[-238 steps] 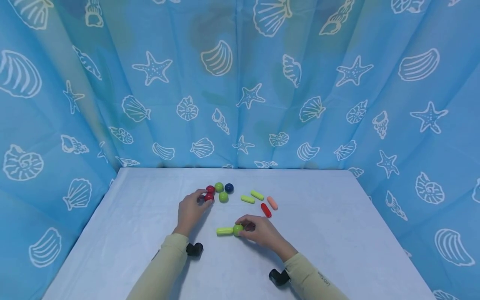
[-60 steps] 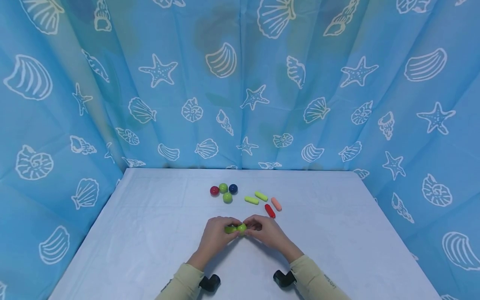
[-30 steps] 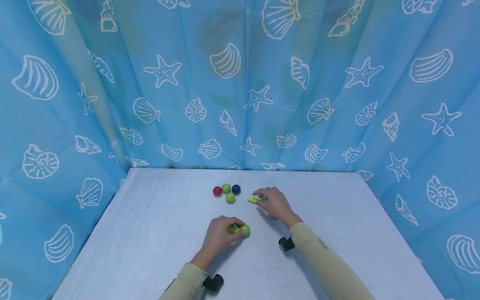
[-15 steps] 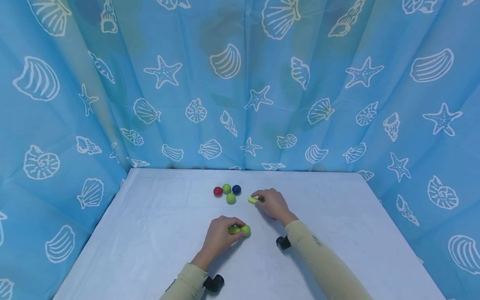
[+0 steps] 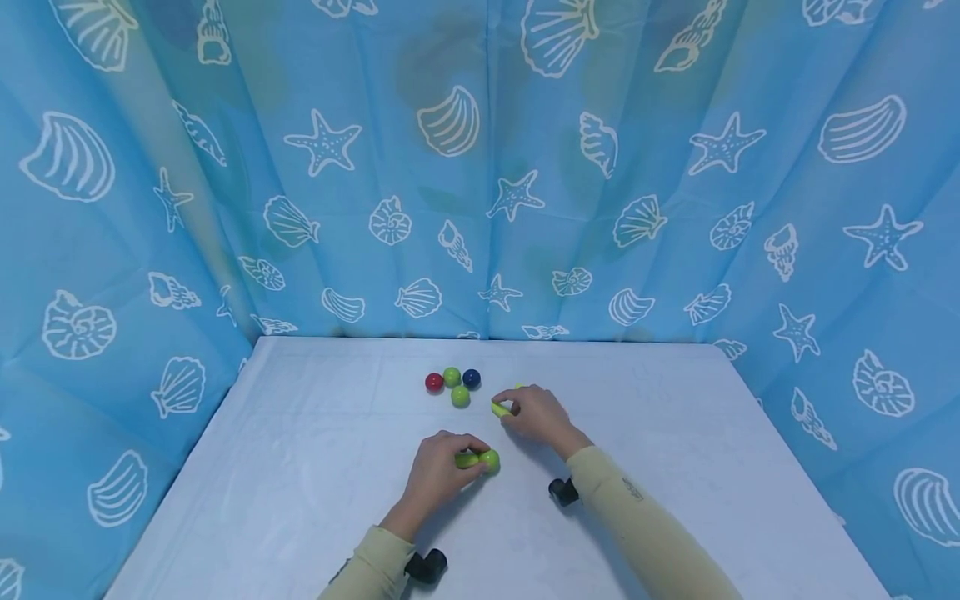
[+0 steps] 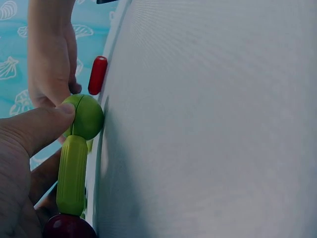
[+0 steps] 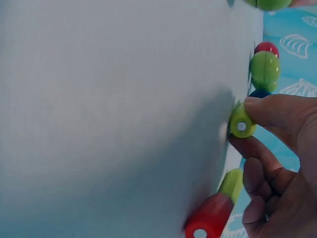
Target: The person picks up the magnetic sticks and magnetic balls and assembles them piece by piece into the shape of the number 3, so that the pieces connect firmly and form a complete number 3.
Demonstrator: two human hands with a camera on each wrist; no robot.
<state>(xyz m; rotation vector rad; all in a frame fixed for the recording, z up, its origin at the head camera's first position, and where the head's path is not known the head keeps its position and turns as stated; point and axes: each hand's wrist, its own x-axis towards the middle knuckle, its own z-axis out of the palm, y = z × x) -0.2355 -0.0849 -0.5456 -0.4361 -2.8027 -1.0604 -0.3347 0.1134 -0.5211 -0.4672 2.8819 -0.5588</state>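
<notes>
My left hand (image 5: 467, 452) grips a small chain on the table: a lime rod (image 5: 467, 460) with a green ball (image 5: 490, 460) on its right end. The left wrist view shows the thumb (image 6: 39, 130) on that green ball (image 6: 88, 116), the lime rod (image 6: 73, 173) and a dark red ball (image 6: 69, 227) at the other end. My right hand (image 5: 512, 409) pinches a second lime rod (image 5: 498, 408), seen end-on (image 7: 241, 125) between thumb and finger, just off the table.
A red ball (image 5: 434, 382), a green ball (image 5: 452, 377), a blue ball (image 5: 471, 378) and another green ball (image 5: 461, 397) cluster behind the hands. A red rod (image 7: 210, 218) and a lime rod (image 7: 231, 184) lie under my right hand. Blue shell-print curtains enclose the table (image 5: 300, 467).
My right hand let go of the chain, reached back to the loose rods and took a lime rod, drawing it slightly toward me. The left hand keeps hold of the chain.
</notes>
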